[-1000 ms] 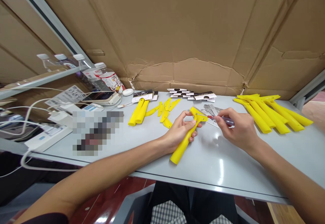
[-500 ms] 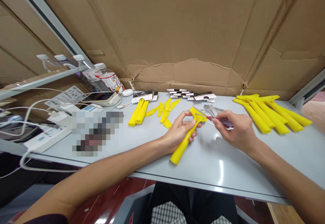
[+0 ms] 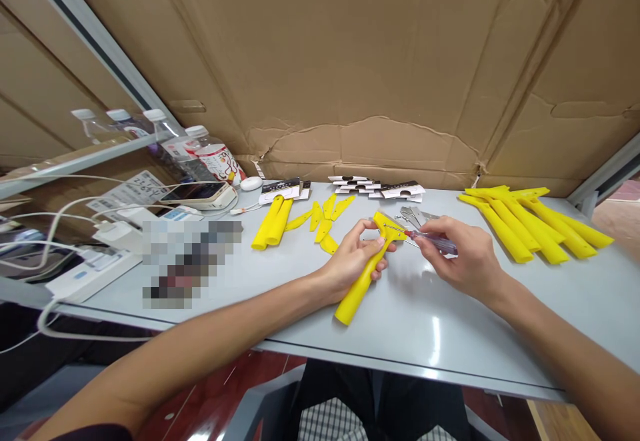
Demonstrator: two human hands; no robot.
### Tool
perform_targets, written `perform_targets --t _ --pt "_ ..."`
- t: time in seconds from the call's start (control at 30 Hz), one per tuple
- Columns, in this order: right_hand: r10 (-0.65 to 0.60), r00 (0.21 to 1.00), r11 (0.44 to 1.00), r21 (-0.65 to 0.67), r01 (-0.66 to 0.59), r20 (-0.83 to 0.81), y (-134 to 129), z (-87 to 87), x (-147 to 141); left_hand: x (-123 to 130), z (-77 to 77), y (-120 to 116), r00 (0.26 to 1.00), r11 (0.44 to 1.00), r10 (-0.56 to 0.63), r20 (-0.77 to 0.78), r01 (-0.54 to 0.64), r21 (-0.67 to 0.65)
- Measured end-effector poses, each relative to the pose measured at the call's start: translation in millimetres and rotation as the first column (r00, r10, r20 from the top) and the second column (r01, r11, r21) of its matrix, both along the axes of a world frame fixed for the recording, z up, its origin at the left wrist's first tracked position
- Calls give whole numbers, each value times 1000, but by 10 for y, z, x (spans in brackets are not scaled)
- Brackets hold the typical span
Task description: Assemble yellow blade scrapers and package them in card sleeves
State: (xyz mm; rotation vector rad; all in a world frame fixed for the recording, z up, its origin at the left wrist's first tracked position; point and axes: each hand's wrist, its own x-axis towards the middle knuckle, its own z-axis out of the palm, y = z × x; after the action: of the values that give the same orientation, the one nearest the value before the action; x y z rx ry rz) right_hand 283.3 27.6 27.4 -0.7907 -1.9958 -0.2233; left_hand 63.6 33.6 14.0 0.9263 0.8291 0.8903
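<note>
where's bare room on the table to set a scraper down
The front of the grey table is free between the yellow scraper and the right hand. Another patch lies below the yellow handles, left of the left hand. The back edge is crowded with cards and yellow parts.

Blurring out part of the grey table (image 3: 280, 308) behind a pixelated block (image 3: 193, 264), leaving whatever lies there unreadable. Hiding part of the yellow scraper (image 3: 355, 301) inside the left hand (image 3: 353, 258), and part of the screwdriver (image 3: 440, 242) and the stack of metal blades (image 3: 414, 216) behind the right hand (image 3: 463, 254), with the screwdriver's tip too small to tell. Cutting off both arms (image 3: 175, 354) at the picture's lower and right edges.
</note>
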Motion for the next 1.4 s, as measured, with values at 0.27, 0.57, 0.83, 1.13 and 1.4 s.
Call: perform_targets --t 0.27,0.57,0.83,1.13,1.4 --pt "-34 999 999 -19 34 -22 -15 29 4 7 19 -10 1000 1000 -6 0 6 -3" --pt "42 999 999 -20 -42 -34 -19 44 -11 8 29 -17 1000 1000 -7 -8 7 0" --pt "47 998 998 -38 -48 -46 -30 37 -21 12 30 -5 1000 1000 -12 -10 12 5" --pt "71 995 996 -43 -74 -65 -12 10 -20 11 41 -20 1000 1000 -2 -14 2 -10" --pt "73 995 996 -38 -76 -66 -3 -17 -23 16 45 -15 999 1000 2 -42 -3 -13"
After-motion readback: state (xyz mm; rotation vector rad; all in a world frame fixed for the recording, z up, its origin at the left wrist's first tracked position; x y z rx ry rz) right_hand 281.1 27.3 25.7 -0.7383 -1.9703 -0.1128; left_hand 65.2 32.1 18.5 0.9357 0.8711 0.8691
